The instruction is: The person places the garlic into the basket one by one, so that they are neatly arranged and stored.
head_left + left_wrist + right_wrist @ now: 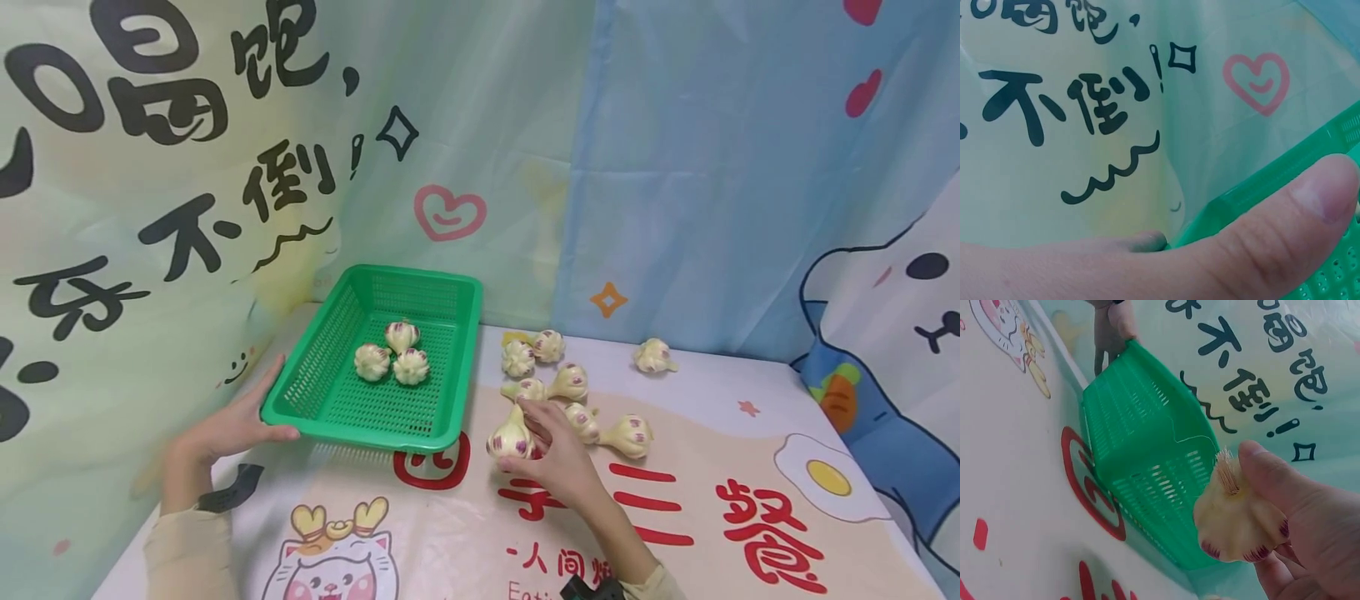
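Observation:
A green plastic basket (pixel 360 427) stands at the left of the table with three garlic bulbs (pixel 411 367) in it. The left hand (pixel 236 421) grips its left edge, the thumb over the rim, as the left wrist view also shows (pixel 1272 231). Right of the basket, the right hand (pixel 555 454) pinches a garlic bulb (pixel 510 435) between thumb and fingers. In the right wrist view this bulb (pixel 1238 519) has its cut stem toward the basket (pixel 1147 444), held by the right hand (pixel 1310 519).
Several garlic bulbs (pixel 570 382) lie in a group behind and beside the right hand. One more bulb (pixel 654 356) lies apart at the back right. A printed cloth (pixel 465 108) hangs behind the table, and the table cover (pixel 720 467) carries red characters and drawings.

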Available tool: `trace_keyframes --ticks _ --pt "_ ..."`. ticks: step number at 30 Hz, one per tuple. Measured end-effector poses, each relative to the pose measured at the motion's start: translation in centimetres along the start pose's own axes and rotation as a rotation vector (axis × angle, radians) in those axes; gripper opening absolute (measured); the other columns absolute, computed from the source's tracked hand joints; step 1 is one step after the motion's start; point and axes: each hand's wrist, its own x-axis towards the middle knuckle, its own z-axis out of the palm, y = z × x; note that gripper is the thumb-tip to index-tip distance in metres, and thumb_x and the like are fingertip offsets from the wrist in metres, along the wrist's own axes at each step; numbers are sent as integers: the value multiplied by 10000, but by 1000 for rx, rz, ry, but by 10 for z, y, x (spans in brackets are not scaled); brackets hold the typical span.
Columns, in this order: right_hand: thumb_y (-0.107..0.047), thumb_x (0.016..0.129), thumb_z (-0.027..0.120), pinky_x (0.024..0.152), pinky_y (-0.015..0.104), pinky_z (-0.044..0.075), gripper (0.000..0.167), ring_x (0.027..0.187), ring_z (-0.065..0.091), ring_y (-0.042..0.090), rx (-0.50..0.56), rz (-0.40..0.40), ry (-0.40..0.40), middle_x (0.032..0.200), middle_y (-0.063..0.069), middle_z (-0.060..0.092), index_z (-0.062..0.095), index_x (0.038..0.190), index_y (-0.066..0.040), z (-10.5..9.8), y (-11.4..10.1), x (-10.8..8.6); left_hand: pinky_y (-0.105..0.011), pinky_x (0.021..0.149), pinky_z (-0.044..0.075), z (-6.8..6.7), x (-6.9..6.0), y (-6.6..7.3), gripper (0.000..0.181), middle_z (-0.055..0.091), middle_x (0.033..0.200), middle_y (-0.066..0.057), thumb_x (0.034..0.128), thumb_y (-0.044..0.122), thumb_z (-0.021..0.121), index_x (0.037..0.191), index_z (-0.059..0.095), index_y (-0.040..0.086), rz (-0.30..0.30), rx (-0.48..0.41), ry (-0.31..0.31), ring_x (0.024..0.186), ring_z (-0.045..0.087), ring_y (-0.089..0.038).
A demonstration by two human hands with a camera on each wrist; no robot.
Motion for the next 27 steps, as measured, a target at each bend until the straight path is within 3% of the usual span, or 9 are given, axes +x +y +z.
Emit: trace_keyframes --ticks 10,15,20,27 --pt "-248 656 869 991 299 408 914 1350 425 241 0 12 26 1392 34 426 411 1437 -128 0 -16 -3 -691 1040 138 0 0 0 1215 -52 1570 -261 756 175 784 1512 -167 160 -10 36 6 1392 74 -478" --pt "-257 664 864 981 302 417 898 1334 445 246 -14 -36 28 1380 52 442 423 1431 -101 0 -22 -2 -692 1036 140 0 -1 1 1213 -59 1573 -253 753 154 783 1514 -162 156 0 25 2 1395 64 -481" --pt "-267 662 865 971 307 427 879 1310 474 258 -48 -95 30 1361 67 461 447 1417 -98 3 -26 5 -688 1044 136 0 1 -2 1212 -70 1573 -249 757 143 780 1511 -169 159 1 31 4 1406 43 -480" --pt "-244 665 864 1000 322 410 889 1326 456 256 -4 -96 35 1355 76 453 428 1426 -92 8 -33 23 -684 1047 133 -1 1 -2 1218 -76 1575 -243 755 153 785 1511 -170 163 -1 22 0 1409 39 -470"
